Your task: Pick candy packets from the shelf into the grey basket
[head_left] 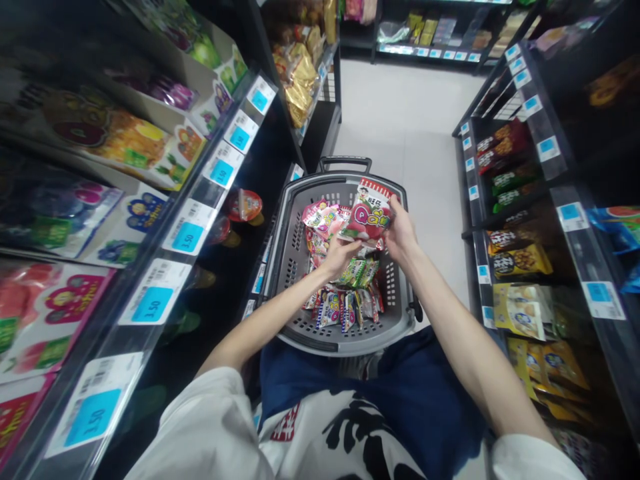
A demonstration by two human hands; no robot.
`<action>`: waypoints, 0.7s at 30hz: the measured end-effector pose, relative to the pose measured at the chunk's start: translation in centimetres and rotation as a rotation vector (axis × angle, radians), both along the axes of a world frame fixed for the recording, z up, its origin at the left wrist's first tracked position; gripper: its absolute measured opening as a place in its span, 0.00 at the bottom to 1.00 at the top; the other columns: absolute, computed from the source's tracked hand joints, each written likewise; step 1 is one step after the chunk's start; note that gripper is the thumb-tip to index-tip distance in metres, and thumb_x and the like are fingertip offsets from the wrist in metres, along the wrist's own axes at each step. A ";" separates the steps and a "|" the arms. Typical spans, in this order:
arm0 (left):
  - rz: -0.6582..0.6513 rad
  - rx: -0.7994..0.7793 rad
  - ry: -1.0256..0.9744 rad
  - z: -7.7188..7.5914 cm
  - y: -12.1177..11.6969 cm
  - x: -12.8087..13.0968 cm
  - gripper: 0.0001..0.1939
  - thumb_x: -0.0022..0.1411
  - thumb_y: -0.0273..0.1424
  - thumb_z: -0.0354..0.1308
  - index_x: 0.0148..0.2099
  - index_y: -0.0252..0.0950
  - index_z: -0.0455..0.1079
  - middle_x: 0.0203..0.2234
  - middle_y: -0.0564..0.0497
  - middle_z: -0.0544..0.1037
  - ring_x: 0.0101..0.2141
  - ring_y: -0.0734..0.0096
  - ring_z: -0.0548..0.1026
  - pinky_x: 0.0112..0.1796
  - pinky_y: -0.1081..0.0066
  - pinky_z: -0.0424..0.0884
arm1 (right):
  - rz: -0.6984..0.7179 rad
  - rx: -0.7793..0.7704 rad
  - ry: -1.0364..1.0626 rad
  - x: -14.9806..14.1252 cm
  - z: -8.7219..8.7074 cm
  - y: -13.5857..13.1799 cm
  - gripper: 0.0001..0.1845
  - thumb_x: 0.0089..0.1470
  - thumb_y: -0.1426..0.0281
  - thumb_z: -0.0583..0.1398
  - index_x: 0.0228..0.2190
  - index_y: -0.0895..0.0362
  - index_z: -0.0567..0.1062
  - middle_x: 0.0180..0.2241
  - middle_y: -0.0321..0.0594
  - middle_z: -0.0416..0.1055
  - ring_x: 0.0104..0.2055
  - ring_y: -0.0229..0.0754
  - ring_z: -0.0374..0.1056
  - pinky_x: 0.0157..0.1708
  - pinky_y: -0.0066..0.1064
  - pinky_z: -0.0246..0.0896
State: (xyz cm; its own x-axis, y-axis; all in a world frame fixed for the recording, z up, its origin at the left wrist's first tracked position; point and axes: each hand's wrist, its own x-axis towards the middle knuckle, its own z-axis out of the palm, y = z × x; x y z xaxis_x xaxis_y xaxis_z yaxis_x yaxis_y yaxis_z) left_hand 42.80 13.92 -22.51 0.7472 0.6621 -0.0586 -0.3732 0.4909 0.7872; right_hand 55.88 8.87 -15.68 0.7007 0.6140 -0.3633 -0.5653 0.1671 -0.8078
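Note:
A red and white candy bag [371, 212] is held over a grey shopping basket [295, 267] in front of my knees. My left hand [340, 255] grips the bag's lower left edge with curled fingers. My right hand [401, 230] pinches its right side. Below the bag the basket holds several small snack packets [345, 303] in pink, green and white wrappers.
Dark store shelves line both sides of a narrow aisle. The left shelf [150, 280] carries boxed sweets behind blue price tags. The right shelf [525, 267] holds yellow and green snack bags. Pale floor tiles [405, 120] run ahead to another shelf at the back.

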 end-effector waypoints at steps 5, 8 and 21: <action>-0.003 -0.180 0.024 1.1 -0.1 -0.3 0.25 0.48 0.20 0.69 0.49 0.39 0.74 0.32 0.55 0.81 0.40 0.69 0.81 0.51 0.66 0.72 | 0.102 0.079 -0.062 -0.6 0.6 -0.1 0.22 0.46 0.57 0.73 0.38 0.56 0.76 0.38 0.41 0.78 0.45 0.47 0.74 0.45 0.41 0.73; -0.034 -0.184 0.021 1.1 -0.2 -0.3 0.25 0.47 0.18 0.69 0.48 0.38 0.74 0.34 0.54 0.82 0.38 0.69 0.81 0.51 0.64 0.72 | 0.123 0.082 -0.043 -0.5 0.6 -0.2 0.21 0.48 0.57 0.72 0.39 0.55 0.76 0.38 0.42 0.78 0.45 0.47 0.75 0.45 0.43 0.73; -0.202 -0.259 0.009 0.5 0.1 -0.4 0.16 0.48 0.19 0.68 0.41 0.33 0.79 0.35 0.50 0.84 0.44 0.61 0.82 0.59 0.57 0.71 | 0.130 0.101 0.044 -0.1 0.2 -0.3 0.15 0.51 0.62 0.68 0.38 0.56 0.76 0.37 0.40 0.79 0.42 0.45 0.75 0.47 0.41 0.73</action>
